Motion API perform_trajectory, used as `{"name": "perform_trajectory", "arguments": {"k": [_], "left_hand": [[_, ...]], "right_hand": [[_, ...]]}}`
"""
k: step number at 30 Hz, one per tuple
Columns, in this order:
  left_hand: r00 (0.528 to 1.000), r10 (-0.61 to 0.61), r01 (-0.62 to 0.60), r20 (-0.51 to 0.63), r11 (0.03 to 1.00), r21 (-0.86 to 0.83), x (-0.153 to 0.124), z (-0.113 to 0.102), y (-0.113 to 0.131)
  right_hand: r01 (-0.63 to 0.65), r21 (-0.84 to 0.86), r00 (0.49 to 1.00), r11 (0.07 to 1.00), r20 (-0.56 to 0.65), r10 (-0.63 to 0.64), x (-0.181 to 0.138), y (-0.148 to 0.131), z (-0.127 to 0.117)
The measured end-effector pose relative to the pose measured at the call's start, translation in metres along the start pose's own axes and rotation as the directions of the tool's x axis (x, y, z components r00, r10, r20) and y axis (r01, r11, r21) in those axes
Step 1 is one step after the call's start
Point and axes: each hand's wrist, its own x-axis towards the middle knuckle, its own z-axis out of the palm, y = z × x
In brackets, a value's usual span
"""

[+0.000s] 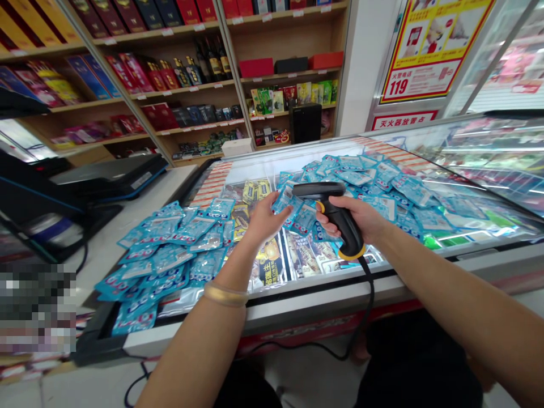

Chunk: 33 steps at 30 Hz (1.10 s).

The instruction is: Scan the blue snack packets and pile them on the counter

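My right hand [351, 218] is wrapped round the grip of a black barcode scanner [319, 191] with yellow trim, its head pointing left. A cord runs down from the grip. In my left hand [268, 216] a small blue packet [286, 195] is pinched, its barcode side turned towards the scanner head. On the glass top of a chest freezer, a heap of similar blue packets [170, 243] lies to the left. Another pile of blue packets [365, 175] spreads behind and to the right of the scanner. Printed food packages show beneath the glass between the piles.
At the left stands a counter with a flat black device [113, 173]. Shelves [193, 88] of boxes and bottles line the back. The scanner's cord [369, 309] hangs over the freezer's front edge [306, 300]. A white box [237, 147] sits behind the freezer.
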Motion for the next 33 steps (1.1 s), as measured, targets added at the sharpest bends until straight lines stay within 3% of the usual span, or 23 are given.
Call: {"name": "perform_trajectory", "arguments": {"k": [5, 10, 13, 16, 19, 22, 25, 27, 33], "left_hand": [[0.998, -0.044, 0.047, -0.052, 0.997, 0.057, -0.004, 0.0, 0.009], [0.978, 0.0, -0.017, -0.209, 0.997, -0.079, -0.012, -0.018, 0.007], [0.951, 0.004, -0.044, -0.308, 0.992, -0.121, -0.021, -0.05, -0.003], [0.907, -0.001, -0.002, -0.422, 1.0, -0.007, -0.034, -0.092, -0.014], [0.88, -0.064, 0.163, -0.47, 0.971, 0.173, -0.049, -0.131, -0.024], [0.883, -0.169, 0.349, -0.437, 0.861, 0.37, -0.063, -0.152, -0.033], [0.873, -0.216, 0.452, -0.436, 0.692, 0.563, -0.075, -0.154, -0.039], [0.876, -0.223, 0.464, -0.428, 0.632, 0.621, -0.081, -0.151, -0.043], [0.88, -0.154, 0.425, -0.449, 0.676, 0.602, -0.082, -0.147, -0.044]], "right_hand": [[0.009, -0.013, 1.0, 1.0, -0.003, -0.009, -0.002, 0.002, -0.001], [-0.007, -0.002, 0.998, 1.0, 0.063, 0.008, 0.007, 0.004, 0.017], [-0.039, 0.011, 0.991, 0.999, 0.126, 0.037, 0.022, 0.01, 0.041], [-0.071, 0.028, 0.98, 0.997, 0.186, 0.064, 0.045, 0.02, 0.071], [-0.111, 0.025, 0.968, 0.993, 0.227, 0.103, 0.066, 0.033, 0.101], [-0.157, 0.02, 0.96, 0.987, 0.24, 0.148, 0.082, 0.046, 0.123], [-0.222, 0.017, 0.951, 0.975, 0.225, 0.213, 0.088, 0.057, 0.135], [-0.257, 0.012, 0.947, 0.966, 0.201, 0.25, 0.089, 0.063, 0.136], [-0.251, 0.035, 0.957, 0.967, 0.159, 0.243, 0.087, 0.065, 0.128]]}}
